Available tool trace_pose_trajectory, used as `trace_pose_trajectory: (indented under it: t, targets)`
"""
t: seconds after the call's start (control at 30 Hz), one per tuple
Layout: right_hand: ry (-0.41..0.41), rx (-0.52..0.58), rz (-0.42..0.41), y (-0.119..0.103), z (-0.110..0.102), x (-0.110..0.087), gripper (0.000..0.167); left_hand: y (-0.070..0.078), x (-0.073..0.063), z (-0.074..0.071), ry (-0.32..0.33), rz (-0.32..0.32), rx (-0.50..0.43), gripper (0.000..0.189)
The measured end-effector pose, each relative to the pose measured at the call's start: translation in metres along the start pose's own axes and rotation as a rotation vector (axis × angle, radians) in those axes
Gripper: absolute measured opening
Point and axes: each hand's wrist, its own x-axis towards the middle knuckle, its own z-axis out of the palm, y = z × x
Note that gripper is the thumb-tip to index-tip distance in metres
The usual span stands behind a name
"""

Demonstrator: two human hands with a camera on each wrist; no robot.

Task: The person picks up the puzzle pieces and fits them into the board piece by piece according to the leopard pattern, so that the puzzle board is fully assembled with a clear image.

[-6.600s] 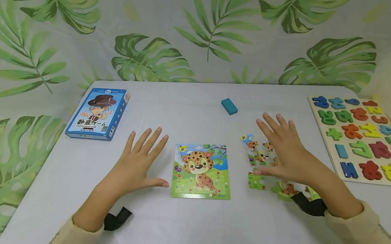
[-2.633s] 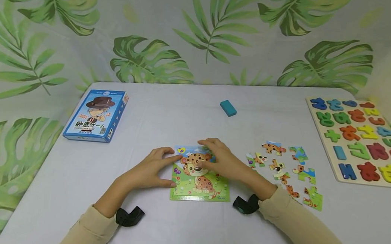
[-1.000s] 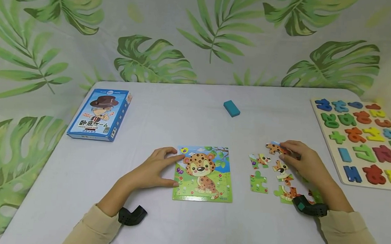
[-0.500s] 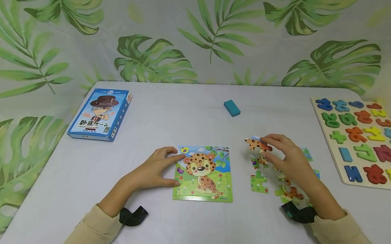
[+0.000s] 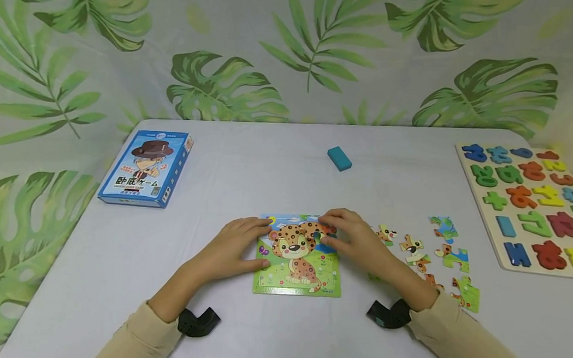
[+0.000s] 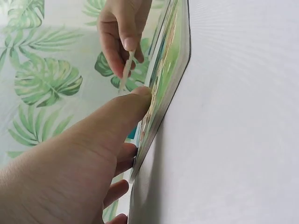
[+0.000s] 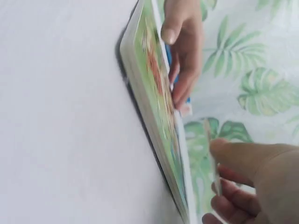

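Note:
A square leopard picture puzzle board [image 5: 297,288] lies on the white table. My left hand [image 5: 228,247] rests at its left side, fingers spread; the thumb [image 6: 140,95] touches the board's face near the edge. My right hand [image 5: 363,245] pinches a spotted puzzle piece [image 5: 316,228] between thumb and fingers over the board's upper right part. From the right wrist view, that thin piece [image 7: 214,161] appears edge-on, raised off the board. Several loose puzzle pieces [image 5: 445,228] lie to the board's right, some hidden under the right forearm.
A blue card game box [image 5: 144,167] sits at the left back. A small teal block [image 5: 339,158] lies behind the board. On the right is a wooden board [image 5: 496,249] with colourful number and sign shapes. Leaf-patterned cloth [image 5: 228,88] hangs behind the table.
My right hand has picked up the spotted puzzle piece from the loose ones and carried it left over the board. My left hand has stayed at the board's left side, shifting slightly onto it.

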Motion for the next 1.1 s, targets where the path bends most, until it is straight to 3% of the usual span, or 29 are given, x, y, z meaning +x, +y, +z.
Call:
trace_pose_trajectory:
  t: [0.3,0.57,0.73,0.93,1.1]
  targets:
    - [-0.094,-0.008,0.042,-0.004,0.021,0.018,0.038,0.006,0.003,0.001,0.017,0.005,0.055,0.069]
    - [-0.118,-0.132,-0.039,-0.005,0.029,0.027,0.036,0.007,0.007,0.005,-0.007,0.018,0.126,0.067]
    - [-0.158,-0.172,-0.038,-0.006,0.027,0.030,0.037,0.008,0.012,0.003,-0.034,0.031,0.182,0.067]
    - [-0.235,-0.226,0.000,-0.006,0.021,0.028,0.048,0.009,0.013,-0.001,-0.077,0.031,0.160,0.078]
    - [-0.282,-0.210,0.004,0.000,0.018,0.023,0.058,0.009,0.012,0.000,-0.089,0.032,0.116,0.083]
